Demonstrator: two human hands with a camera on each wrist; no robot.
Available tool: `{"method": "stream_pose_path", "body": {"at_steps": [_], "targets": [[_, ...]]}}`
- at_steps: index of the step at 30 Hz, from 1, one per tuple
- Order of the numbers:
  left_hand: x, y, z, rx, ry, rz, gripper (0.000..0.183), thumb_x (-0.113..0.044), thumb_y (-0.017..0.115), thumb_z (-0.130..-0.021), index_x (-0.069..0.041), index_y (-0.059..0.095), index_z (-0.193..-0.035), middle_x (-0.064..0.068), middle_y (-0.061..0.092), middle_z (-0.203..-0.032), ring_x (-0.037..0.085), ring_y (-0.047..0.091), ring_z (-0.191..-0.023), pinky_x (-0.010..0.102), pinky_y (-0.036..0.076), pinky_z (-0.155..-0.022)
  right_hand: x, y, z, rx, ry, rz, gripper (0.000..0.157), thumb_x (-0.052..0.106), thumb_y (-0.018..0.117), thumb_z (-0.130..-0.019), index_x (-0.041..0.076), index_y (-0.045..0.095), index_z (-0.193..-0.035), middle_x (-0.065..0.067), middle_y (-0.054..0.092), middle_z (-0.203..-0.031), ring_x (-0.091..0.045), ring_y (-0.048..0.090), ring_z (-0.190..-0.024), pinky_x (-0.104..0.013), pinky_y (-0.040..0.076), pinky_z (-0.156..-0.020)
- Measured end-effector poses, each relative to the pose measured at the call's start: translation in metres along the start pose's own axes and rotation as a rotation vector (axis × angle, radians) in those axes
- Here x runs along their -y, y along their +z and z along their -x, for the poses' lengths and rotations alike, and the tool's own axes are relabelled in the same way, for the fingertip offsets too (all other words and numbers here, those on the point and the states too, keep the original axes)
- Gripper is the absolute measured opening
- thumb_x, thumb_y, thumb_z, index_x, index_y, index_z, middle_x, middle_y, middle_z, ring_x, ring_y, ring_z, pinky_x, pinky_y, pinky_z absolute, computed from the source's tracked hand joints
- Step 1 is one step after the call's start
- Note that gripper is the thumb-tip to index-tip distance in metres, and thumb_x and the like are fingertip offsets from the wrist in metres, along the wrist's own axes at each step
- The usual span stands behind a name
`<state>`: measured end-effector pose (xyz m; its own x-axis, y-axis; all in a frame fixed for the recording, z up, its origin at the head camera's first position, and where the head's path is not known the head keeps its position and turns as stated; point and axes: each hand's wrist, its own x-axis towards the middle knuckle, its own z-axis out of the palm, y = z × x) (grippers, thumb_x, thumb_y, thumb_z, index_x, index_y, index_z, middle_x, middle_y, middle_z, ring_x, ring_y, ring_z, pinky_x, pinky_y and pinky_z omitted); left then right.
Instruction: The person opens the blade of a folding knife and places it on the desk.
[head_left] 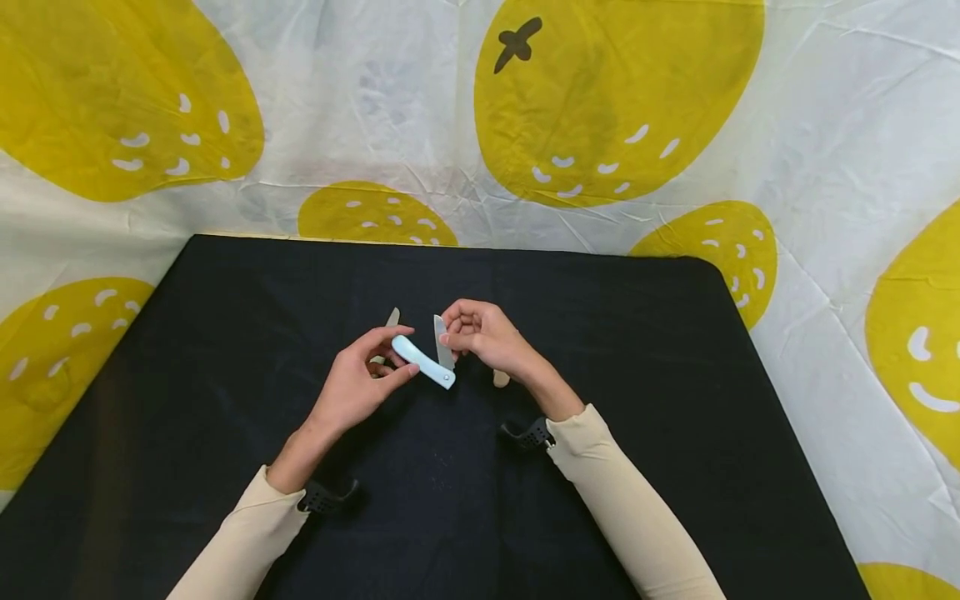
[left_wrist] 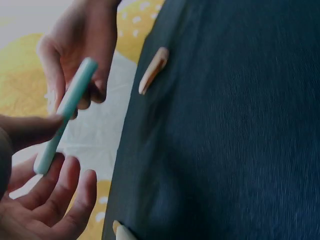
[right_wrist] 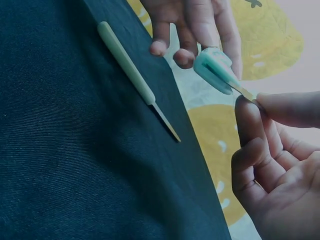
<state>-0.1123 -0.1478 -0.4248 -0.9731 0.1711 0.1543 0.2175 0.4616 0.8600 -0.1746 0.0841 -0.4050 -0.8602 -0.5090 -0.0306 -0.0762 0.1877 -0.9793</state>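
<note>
A folding knife with a light blue handle (head_left: 423,363) is held above the table, its blade (head_left: 442,343) swung part way out of the handle. My left hand (head_left: 354,382) pinches the handle between thumb and fingers. On the other side, my right hand (head_left: 491,340) grips the flat of the blade between thumb and forefinger. Seen in the right wrist view, the slot of the handle faces that hand, with the blade coming out of it. Beyond my left hand lies a second knife (right_wrist: 127,65) with a pale green handle, mostly hidden by that hand in the head view.
A small tan piece (left_wrist: 154,70) lies on the table behind my right hand, partly covered by the wrist in the head view. Black cloth (head_left: 637,467) covers the table. A white sheet with yellow fruit shapes (head_left: 615,100) hangs behind it.
</note>
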Motion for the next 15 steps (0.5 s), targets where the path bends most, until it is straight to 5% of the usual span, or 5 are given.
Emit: {"method": "stream_pose_path", "body": {"at_steps": [5,15], "targets": [[0.0044,-0.0023,0.0009,0.008,0.068,-0.08,0.052,-0.014,0.089,-0.083,-0.011,0.07,-0.131,0.008,0.069,-0.096,0.015,0.065,-0.079,0.024,0.059,-0.072,-0.0006,-0.0006,-0.001,0.005,0.0,0.012,0.015,0.0,0.068,-0.094,-0.002,0.065,-0.109,-0.001,0.065,-0.081,-0.015,0.062,-0.069,-0.045,0.058,-0.073],[0.0071,0.0013,-0.0002,-0.129,0.176,-0.124,0.037,-0.019,0.096,-0.073,-0.013,0.081,-0.106,0.0,0.069,-0.076,0.007,0.058,-0.066,0.016,0.048,-0.06,0.0008,-0.0062,-0.002,0.031,-0.005,0.031,0.012,0.0,0.067,-0.093,-0.001,0.068,-0.106,0.0,0.064,-0.078,-0.019,0.061,-0.067,-0.039,0.053,-0.067]]}}
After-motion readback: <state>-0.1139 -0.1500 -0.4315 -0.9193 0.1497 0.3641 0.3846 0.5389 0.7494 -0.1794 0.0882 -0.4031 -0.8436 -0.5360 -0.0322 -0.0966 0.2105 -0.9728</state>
